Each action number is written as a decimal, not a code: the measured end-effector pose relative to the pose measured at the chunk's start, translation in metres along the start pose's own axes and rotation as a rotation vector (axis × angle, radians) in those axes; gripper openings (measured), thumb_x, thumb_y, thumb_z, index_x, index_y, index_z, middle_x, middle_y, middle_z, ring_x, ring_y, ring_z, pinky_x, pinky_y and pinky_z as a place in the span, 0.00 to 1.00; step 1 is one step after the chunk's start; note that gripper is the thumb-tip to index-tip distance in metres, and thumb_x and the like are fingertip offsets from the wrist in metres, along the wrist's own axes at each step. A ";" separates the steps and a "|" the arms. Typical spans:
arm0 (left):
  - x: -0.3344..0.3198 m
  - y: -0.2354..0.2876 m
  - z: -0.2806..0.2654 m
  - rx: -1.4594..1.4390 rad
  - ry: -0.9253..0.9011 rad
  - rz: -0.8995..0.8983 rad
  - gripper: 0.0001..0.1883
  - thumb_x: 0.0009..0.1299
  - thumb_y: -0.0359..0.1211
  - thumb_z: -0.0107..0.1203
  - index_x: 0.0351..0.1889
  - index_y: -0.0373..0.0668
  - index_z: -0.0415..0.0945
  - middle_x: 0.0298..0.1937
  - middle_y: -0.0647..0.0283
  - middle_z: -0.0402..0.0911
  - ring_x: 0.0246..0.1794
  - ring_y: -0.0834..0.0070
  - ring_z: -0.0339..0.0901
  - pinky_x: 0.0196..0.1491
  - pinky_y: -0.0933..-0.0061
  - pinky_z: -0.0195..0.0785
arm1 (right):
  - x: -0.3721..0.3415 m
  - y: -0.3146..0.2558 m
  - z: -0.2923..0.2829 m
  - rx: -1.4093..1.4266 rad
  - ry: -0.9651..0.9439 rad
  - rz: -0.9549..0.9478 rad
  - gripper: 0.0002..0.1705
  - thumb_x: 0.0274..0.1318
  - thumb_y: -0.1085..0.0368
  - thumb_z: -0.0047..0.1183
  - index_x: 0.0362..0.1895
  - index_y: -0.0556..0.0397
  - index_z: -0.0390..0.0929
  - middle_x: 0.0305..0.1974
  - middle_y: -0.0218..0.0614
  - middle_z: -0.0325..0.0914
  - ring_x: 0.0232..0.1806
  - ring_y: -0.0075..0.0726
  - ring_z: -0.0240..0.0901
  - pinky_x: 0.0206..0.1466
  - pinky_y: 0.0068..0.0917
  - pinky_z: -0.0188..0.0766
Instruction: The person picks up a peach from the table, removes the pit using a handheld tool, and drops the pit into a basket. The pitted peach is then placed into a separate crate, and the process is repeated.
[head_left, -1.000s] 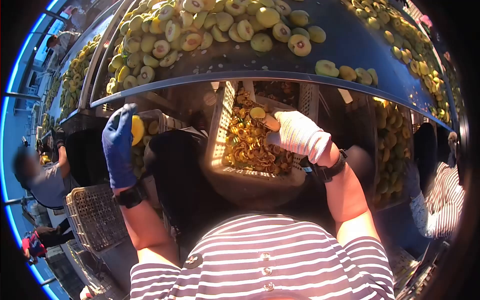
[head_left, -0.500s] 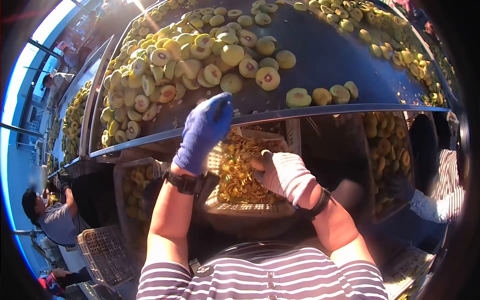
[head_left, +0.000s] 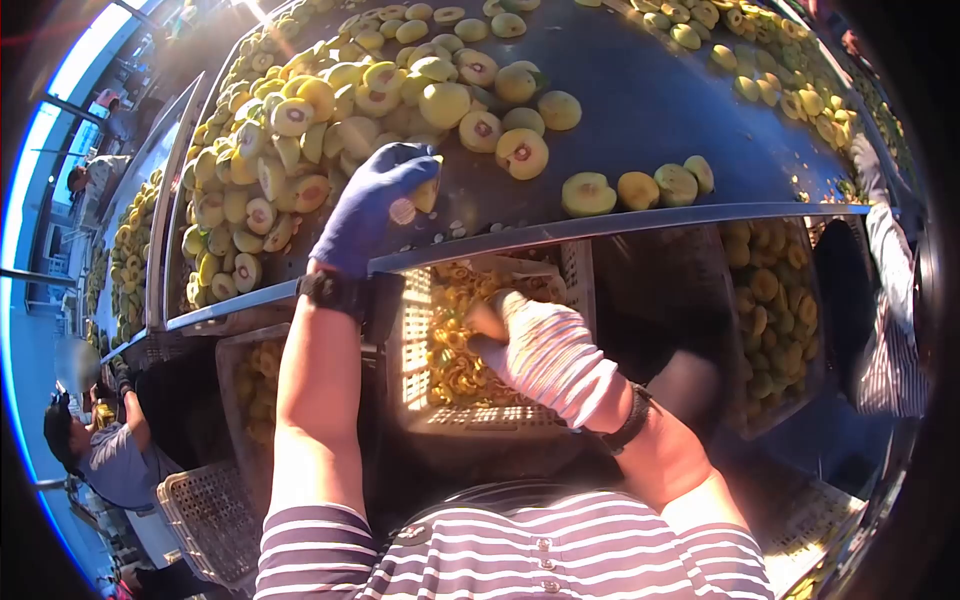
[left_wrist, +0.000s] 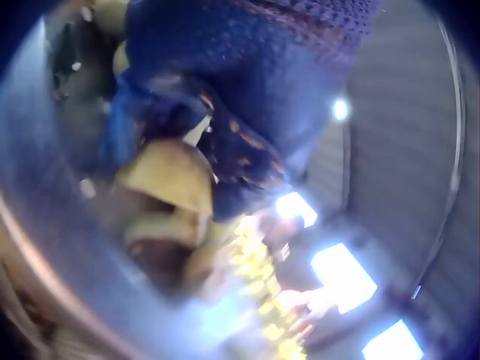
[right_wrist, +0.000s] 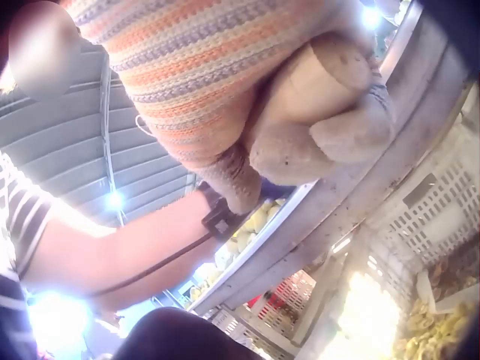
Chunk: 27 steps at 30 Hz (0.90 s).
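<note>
My left hand (head_left: 375,205), in a blue glove, is over the near edge of the metal table. Its curled fingers grip a yellow-green peach half (head_left: 428,192), which the left wrist view shows blurred under the glove. My right hand (head_left: 555,355), in a striped knit glove, hovers above a crate (head_left: 480,420) of peach scraps (head_left: 455,345). Its fingers wrap a thick wooden handle (right_wrist: 292,94); the tool's working end is hidden. Halved peaches (head_left: 300,120) with reddish hollows heap on the table, left of centre.
Several peach halves (head_left: 638,190) line the table's metal rim (head_left: 720,212). Peach-filled crates stand below at left (head_left: 225,375) and right (head_left: 770,310). An upright perforated crate (head_left: 205,515) is at lower left. Other people work at left (head_left: 115,465) and right (head_left: 890,290).
My left hand has gone from beside the left crate, a yellow peach half at its palm, up to the table, where it now grips a peach half. My right hand stays over the scraps crate.
</note>
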<state>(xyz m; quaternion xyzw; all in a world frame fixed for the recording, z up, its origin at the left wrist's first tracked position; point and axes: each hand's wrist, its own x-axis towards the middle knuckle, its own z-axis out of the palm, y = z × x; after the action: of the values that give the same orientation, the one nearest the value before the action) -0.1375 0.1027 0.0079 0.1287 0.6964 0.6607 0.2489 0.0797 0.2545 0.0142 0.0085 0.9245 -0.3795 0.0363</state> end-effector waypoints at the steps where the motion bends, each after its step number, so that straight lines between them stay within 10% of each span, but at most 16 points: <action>1: -0.015 -0.003 -0.012 0.315 -0.043 0.347 0.22 0.65 0.34 0.65 0.56 0.39 0.76 0.52 0.62 0.83 0.49 0.68 0.81 0.53 0.70 0.75 | 0.000 0.000 0.002 0.008 0.056 0.009 0.21 0.58 0.52 0.62 0.43 0.56 0.76 0.31 0.51 0.82 0.36 0.61 0.80 0.40 0.49 0.75; 2: -0.031 -0.005 -0.024 0.614 0.026 0.708 0.23 0.64 0.31 0.67 0.57 0.40 0.75 0.57 0.59 0.82 0.53 0.66 0.81 0.55 0.70 0.75 | 0.002 -0.002 0.004 0.136 0.100 0.034 0.23 0.55 0.51 0.65 0.43 0.56 0.76 0.32 0.53 0.82 0.38 0.63 0.80 0.42 0.49 0.76; 5: -0.105 0.015 -0.005 0.709 0.180 0.509 0.28 0.59 0.28 0.72 0.56 0.42 0.71 0.57 0.56 0.82 0.53 0.63 0.82 0.54 0.66 0.76 | 0.006 -0.011 0.012 0.347 0.160 -0.070 0.20 0.53 0.55 0.68 0.44 0.53 0.78 0.34 0.53 0.82 0.39 0.65 0.78 0.41 0.49 0.75; 10: -0.149 -0.004 0.001 -0.523 -0.016 0.127 0.27 0.71 0.30 0.57 0.68 0.38 0.65 0.57 0.57 0.80 0.54 0.71 0.80 0.54 0.71 0.77 | 0.010 -0.035 0.026 0.297 0.056 -0.088 0.20 0.54 0.57 0.66 0.44 0.55 0.74 0.32 0.52 0.81 0.38 0.63 0.79 0.40 0.49 0.75; 12: -0.160 -0.004 0.000 -0.423 0.027 0.065 0.27 0.84 0.48 0.37 0.64 0.33 0.70 0.60 0.56 0.78 0.55 0.75 0.78 0.52 0.73 0.77 | 0.015 -0.038 0.037 0.183 0.064 -0.117 0.19 0.55 0.58 0.64 0.44 0.55 0.73 0.31 0.50 0.81 0.37 0.62 0.80 0.39 0.48 0.75; 14: -0.164 -0.014 0.002 -0.001 0.080 0.508 0.26 0.85 0.46 0.38 0.63 0.34 0.73 0.57 0.58 0.80 0.52 0.75 0.79 0.54 0.74 0.75 | 0.016 -0.042 0.042 0.053 0.081 -0.147 0.18 0.55 0.59 0.64 0.44 0.54 0.73 0.31 0.49 0.81 0.36 0.60 0.80 0.38 0.47 0.76; 16: -0.161 -0.023 -0.008 0.098 0.068 0.557 0.24 0.85 0.44 0.38 0.65 0.34 0.71 0.56 0.58 0.80 0.49 0.75 0.78 0.55 0.75 0.74 | 0.018 -0.043 0.047 -0.110 0.111 -0.213 0.18 0.54 0.59 0.66 0.43 0.53 0.74 0.32 0.48 0.81 0.35 0.61 0.80 0.37 0.46 0.76; 23: -0.147 -0.054 -0.023 0.160 0.232 0.444 0.20 0.82 0.36 0.43 0.64 0.33 0.71 0.49 0.59 0.81 0.47 0.75 0.77 0.53 0.75 0.72 | 0.031 -0.036 0.069 -0.280 0.141 -0.263 0.17 0.54 0.61 0.64 0.44 0.54 0.74 0.31 0.46 0.80 0.34 0.58 0.80 0.36 0.45 0.77; 25: -0.145 -0.038 -0.026 -0.215 0.148 -0.022 0.25 0.79 0.26 0.41 0.74 0.33 0.61 0.56 0.53 0.81 0.51 0.65 0.80 0.60 0.69 0.71 | 0.031 -0.038 0.068 -0.323 0.103 -0.255 0.17 0.53 0.63 0.63 0.45 0.55 0.75 0.31 0.45 0.80 0.35 0.56 0.80 0.37 0.44 0.77; 27: -0.150 -0.041 -0.032 0.068 0.117 0.160 0.24 0.77 0.25 0.44 0.72 0.32 0.63 0.54 0.52 0.81 0.50 0.66 0.80 0.58 0.70 0.71 | 0.032 -0.042 0.065 -0.376 0.081 -0.251 0.17 0.52 0.65 0.62 0.46 0.55 0.76 0.32 0.45 0.81 0.35 0.55 0.80 0.37 0.44 0.77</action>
<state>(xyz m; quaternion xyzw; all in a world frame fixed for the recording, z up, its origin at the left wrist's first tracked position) -0.0210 -0.0048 -0.0053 0.1535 0.7193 0.6608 0.1497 0.0494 0.1780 -0.0051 -0.0983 0.9734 -0.2016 -0.0475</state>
